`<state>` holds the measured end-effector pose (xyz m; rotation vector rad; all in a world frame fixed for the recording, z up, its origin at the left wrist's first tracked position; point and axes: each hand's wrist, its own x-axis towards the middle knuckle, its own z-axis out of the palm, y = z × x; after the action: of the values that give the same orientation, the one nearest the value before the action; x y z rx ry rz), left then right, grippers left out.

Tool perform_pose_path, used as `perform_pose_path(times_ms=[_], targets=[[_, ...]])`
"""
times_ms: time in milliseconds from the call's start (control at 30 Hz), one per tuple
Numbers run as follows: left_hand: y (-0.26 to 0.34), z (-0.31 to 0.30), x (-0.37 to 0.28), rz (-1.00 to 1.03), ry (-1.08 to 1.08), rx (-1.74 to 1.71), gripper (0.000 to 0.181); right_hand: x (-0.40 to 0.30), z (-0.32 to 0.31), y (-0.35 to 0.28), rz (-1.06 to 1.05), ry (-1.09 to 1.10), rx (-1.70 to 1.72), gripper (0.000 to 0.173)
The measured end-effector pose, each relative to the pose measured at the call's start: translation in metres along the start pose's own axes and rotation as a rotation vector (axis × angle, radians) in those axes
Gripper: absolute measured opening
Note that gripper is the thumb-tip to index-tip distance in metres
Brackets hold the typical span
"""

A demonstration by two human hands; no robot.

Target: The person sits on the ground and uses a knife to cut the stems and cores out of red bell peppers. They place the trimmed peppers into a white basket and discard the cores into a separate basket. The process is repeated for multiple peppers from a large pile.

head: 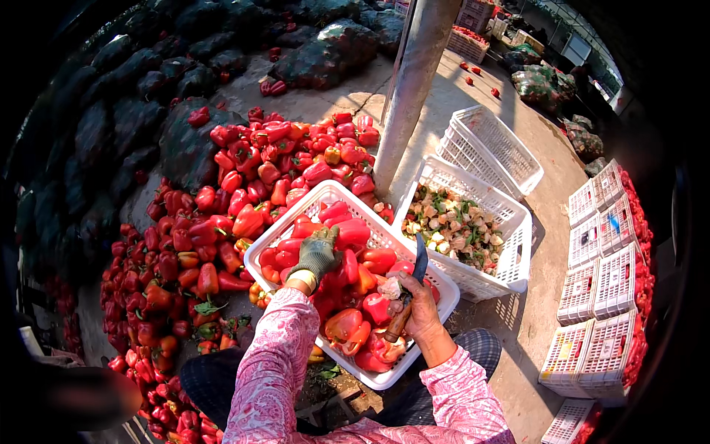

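Before me sits a white plastic crate (258, 250) filled with red bell peppers (379, 260). My left hand (319, 252), in a grey-green work glove, is over its far left part, fingers against the peppers there. Its fingertips are partly turned away, so a grip is unclear. My bare right hand (422, 311) holds a knife by its wooden handle (398, 322), the curved dark blade (421, 260) pointing away from me. A pale pepper core (390, 288) is at the fingers of that hand. Near the crate's close edge lies a cut-looking pepper (386, 348).
A white crate (518, 261) of pepper cores and stems (452, 222) stands to the right, an upturned-edge crate (493, 147) behind it. A metal post (410, 100) rises beyond. Loose peppers (183, 238) heap left; filled net sacks (327, 55) lie behind. Stacked crates (596, 288) line the right.
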<state>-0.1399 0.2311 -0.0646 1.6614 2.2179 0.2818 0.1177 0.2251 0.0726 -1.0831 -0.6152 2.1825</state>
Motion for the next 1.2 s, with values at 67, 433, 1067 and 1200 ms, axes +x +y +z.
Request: perform_pose_path(times_ms=[67, 433, 1067, 1200], targets=[[0.002, -0.002, -0.004, 0.067, -0.047, -0.034, 0.073, 0.004, -0.004, -0.004, -0.038, 0.017, -0.015, 0.029], [-0.19, -0.172, -0.324, -0.293, 0.793, -0.482, 0.05, 0.141, -0.165, -0.065, -0.36, 0.326, -0.027, 0.034], [-0.368, 0.214, -0.651, -1.906, 0.369, -0.358, 0.075, 0.054, 0.034, 0.108, 0.137, 0.076, -0.713, 0.036], [-0.381, 0.182, -0.618, -2.115, 0.113, -0.356, 0.083, 0.049, 0.063, 0.142, 0.116, -0.024, -0.774, 0.034]])
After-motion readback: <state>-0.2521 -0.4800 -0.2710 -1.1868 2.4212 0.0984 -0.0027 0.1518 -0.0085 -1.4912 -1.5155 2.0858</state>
